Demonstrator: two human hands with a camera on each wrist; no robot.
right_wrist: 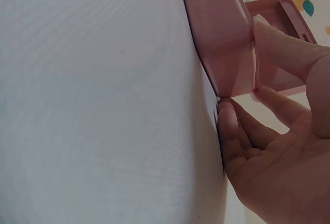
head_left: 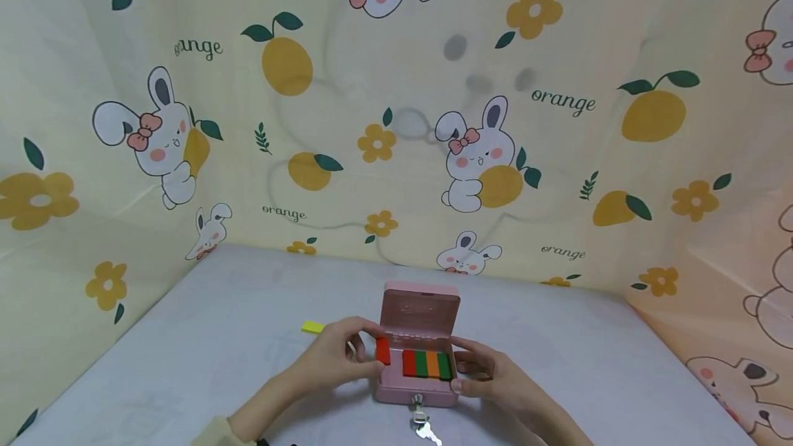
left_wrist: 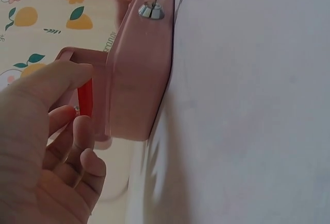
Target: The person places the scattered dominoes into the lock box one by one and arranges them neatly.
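Observation:
A pink metal cash box (head_left: pixel 416 394) sits on the table with its lid (head_left: pixel 420 310) raised. Inside, toward the right, a red, a green, an orange (head_left: pixel 432 364) and another green block lie side by side. My left hand (head_left: pixel 337 356) pinches a red block (left_wrist: pixel 85 98) between thumb and fingertips, over the left part of the box. At the box's right side, my right hand (head_left: pixel 489 370) holds the wall, thumb near the front corner and index finger toward the back. Its other fingers (right_wrist: pixel 229 123) curl low beside the box.
A yellow block (head_left: pixel 312 327) lies on the white table (head_left: pixel 248 308) behind my left wrist. Keys (head_left: pixel 426 429) hang from the lock at the box's front and rest on the tabletop. A printed curtain (head_left: pixel 396 191) surrounds the table at the back and sides.

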